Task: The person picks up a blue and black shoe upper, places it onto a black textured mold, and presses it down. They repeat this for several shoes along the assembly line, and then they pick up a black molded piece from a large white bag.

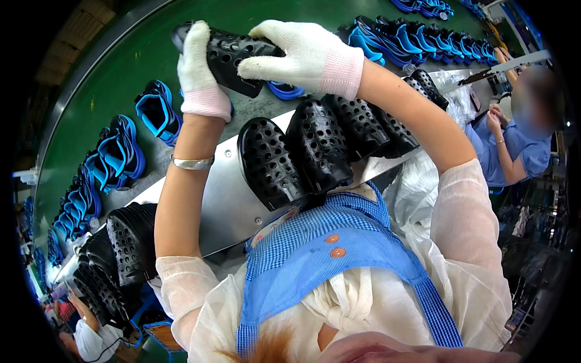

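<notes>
Both gloved hands are up over the green belt, closed round one black perforated shoe tree point(233, 59). My left hand point(196, 66) wraps its left end, the fingers partly hidden behind it. My right hand point(296, 55) grips the other end, thumb stretched along the near side. Below them, on a metal shelf point(221, 199), similar black shoe trees point(318, 136) stand in a row with their holed faces up. A blue and black sneaker point(284, 91) lies partly hidden behind my right hand.
Lines of blue and black sneakers point(112, 148) run along the green conveyor belt point(151, 54) on both sides. More black shoe trees point(130, 242) are stacked at the left. Clear plastic point(457, 100) and a seated co-worker point(514, 133) are at right; another person point(97, 333) is lower left.
</notes>
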A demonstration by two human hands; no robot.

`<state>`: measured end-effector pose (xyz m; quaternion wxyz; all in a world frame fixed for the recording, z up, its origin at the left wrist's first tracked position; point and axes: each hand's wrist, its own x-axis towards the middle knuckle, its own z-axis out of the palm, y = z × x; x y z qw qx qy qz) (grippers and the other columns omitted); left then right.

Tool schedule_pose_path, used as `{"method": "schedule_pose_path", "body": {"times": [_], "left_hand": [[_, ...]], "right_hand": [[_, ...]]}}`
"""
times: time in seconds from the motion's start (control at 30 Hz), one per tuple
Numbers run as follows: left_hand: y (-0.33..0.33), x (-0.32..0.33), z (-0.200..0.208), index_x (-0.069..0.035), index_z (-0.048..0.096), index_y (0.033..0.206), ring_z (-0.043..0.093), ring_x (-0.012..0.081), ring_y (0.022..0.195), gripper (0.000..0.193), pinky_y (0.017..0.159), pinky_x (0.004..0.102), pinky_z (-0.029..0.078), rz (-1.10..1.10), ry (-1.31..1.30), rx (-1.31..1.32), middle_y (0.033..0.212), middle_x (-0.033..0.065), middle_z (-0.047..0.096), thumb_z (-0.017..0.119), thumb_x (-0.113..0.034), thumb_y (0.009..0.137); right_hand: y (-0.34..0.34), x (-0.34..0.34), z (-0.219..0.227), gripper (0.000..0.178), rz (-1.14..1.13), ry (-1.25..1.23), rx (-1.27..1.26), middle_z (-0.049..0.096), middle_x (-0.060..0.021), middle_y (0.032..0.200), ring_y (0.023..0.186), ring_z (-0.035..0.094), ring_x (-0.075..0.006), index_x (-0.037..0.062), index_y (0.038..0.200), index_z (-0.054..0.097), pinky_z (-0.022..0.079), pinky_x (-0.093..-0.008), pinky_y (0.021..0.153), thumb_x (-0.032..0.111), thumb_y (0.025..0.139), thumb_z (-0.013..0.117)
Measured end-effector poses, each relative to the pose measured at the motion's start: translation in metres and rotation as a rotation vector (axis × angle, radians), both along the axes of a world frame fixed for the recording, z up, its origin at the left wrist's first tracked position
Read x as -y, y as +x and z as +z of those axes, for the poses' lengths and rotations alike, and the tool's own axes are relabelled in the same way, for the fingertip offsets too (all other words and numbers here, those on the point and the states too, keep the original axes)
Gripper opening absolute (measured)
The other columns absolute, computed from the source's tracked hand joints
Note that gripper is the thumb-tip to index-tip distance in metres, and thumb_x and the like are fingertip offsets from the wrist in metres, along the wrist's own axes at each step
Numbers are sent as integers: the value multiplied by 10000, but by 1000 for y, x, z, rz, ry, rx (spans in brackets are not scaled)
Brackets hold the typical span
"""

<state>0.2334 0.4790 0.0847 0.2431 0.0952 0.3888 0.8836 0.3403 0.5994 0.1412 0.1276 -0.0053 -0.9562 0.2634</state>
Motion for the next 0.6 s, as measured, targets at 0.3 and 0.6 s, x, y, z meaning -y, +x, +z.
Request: {"method": "schedule_pose_path", "body": {"times": [0.3,0.6], "left_hand": [[-4,-14,-22,-7,526,1144,619,208,838,605,714,337,540,-275,-281,-60,990,107,600,655,-491,803],[-15,-6,-79,-22,551,1225,555,269,1056,428,960,327,421,-626,-811,-1226,1144,171,584,544,-235,854]], "right_hand": [[1,-20,-21,419,-79,118,27,631,-216,748,701,641,-355,-26,885,582,526,-391,650,379,780,603],[-13,-74,-38,378,-81,334,529,630,-207,732,697,633,-331,-30,827,615,510,-385,678,340,773,561]]}}
